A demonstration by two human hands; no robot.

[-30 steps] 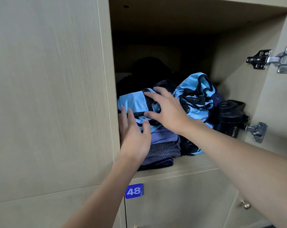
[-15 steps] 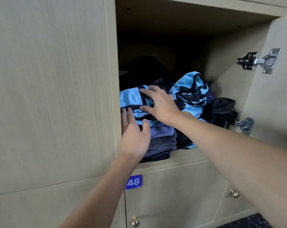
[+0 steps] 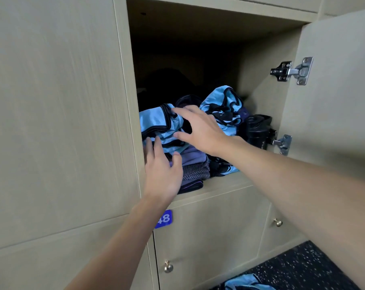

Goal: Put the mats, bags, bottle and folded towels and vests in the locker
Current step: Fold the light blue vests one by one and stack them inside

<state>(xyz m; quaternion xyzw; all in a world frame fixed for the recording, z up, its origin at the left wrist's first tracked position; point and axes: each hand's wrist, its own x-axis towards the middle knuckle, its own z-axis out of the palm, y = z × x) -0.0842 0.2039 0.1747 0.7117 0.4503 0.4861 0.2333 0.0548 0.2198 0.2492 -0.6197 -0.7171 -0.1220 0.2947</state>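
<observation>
Head view, right fingers [image 3: 184,112] spread, touching vest [image 3: 154,122]

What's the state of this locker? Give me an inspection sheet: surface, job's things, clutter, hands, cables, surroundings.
Surface: locker shelf, pale wood, packed with gear.
Job's things: folded blue vest on stacked towels; blue bag and black bottle to their right.
Clutter: blue cloth on the floor.
Hands: left hand open against the stack; right hand open, fingers spread over the vest.
Cables: nothing seen.
Surroundings: locker door open at right; number plate below.
</observation>
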